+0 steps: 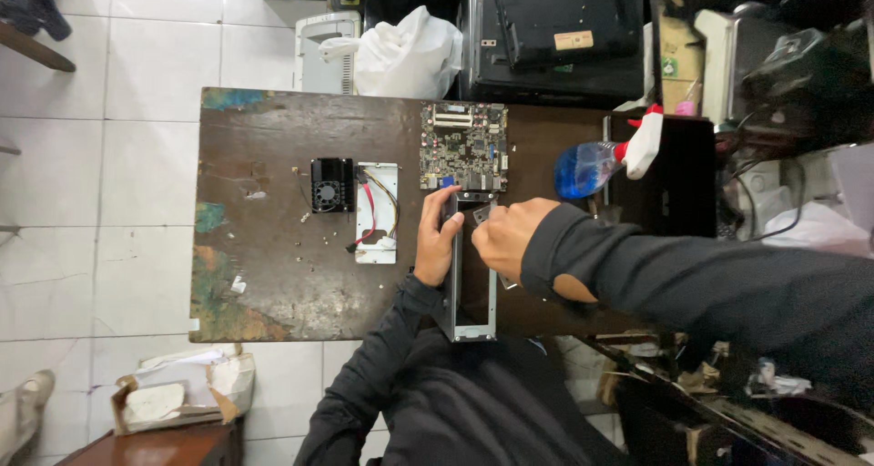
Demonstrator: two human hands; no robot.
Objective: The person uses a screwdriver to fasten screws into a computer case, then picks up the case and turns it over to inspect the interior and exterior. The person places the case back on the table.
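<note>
On the worn table (273,275), the left hand (435,238) grips the metal case (473,284) (upright), right hand (505,238) fisted inside it.

We see a worn brown counter (273,266) on white tile floor (137,202). On it lie a black fan (331,185), a white plate with wires (377,213), a circuit board (463,146), a blue spray bottle (596,163), a metal case (474,275) at the near edge, and loose screws (320,240).
</note>
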